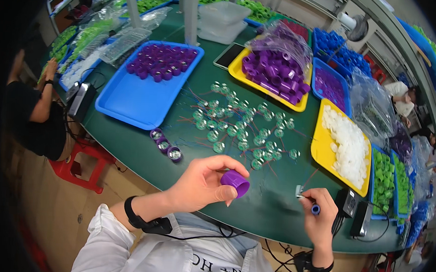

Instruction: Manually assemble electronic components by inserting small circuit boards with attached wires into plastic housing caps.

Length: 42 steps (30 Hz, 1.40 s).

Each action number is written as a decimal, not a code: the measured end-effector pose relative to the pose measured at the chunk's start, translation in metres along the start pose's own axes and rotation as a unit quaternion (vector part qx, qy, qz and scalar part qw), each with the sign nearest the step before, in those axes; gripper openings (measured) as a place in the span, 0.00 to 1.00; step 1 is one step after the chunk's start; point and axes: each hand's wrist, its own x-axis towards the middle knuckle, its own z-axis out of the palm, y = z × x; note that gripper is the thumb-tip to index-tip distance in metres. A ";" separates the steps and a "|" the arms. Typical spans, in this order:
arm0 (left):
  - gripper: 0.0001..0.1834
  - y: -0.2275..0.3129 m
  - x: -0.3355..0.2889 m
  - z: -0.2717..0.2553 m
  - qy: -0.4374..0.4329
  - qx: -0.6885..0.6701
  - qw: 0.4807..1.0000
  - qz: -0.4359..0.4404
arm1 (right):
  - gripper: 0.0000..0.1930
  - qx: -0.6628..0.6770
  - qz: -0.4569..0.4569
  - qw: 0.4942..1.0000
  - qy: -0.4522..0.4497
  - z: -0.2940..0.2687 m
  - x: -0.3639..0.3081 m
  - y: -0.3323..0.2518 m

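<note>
My left hand [203,180] is closed around a purple plastic cup [236,183], its open end tilted toward the lower right. Over the right part of the table, my right hand [319,215] pinches a small pale part [299,191] with a thin red wire trailing from it. A slim blue round-ended piece [315,209], perhaps a tool handle, sticks out of the same hand. Beyond my hands lie many small round green circuit boards [232,131] with thin red and blue wires. Three purple cups [174,154] with metallic-looking insides stand in a row left of the boards.
A blue tray [131,102] has purple cups at its far end. A yellow tray [298,106] is heaped with purple cups; another yellow tray [320,156] holds white pieces. Green parts [383,176] fill trays at right. Black boxes [361,220] stand near the edge. A person [39,112] works at left.
</note>
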 end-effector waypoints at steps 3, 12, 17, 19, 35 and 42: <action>0.23 -0.020 -0.004 0.012 0.080 0.061 0.994 0.043 | 0.09 0.035 -0.099 0.993 0.048 0.008 -0.004 -0.050; 0.25 -0.048 -0.002 0.028 0.040 0.043 0.989 0.133 | 0.11 0.073 -0.130 0.987 0.056 0.034 -0.009 -0.072; 0.24 -0.039 -0.004 0.036 0.064 0.060 0.988 0.125 | 0.11 0.082 -0.124 0.987 0.066 0.040 -0.008 -0.069; 0.25 -0.032 -0.005 0.032 0.069 0.213 0.959 0.173 | 0.10 0.103 -0.114 0.987 0.057 0.042 -0.009 -0.067; 0.27 -0.031 0.008 0.040 0.074 0.439 0.793 0.415 | 0.06 0.749 0.227 0.622 0.011 0.070 -0.031 -0.044; 0.23 -0.034 0.006 0.047 0.133 0.461 0.745 0.463 | 0.08 0.798 0.246 0.549 -0.027 0.086 -0.054 -0.026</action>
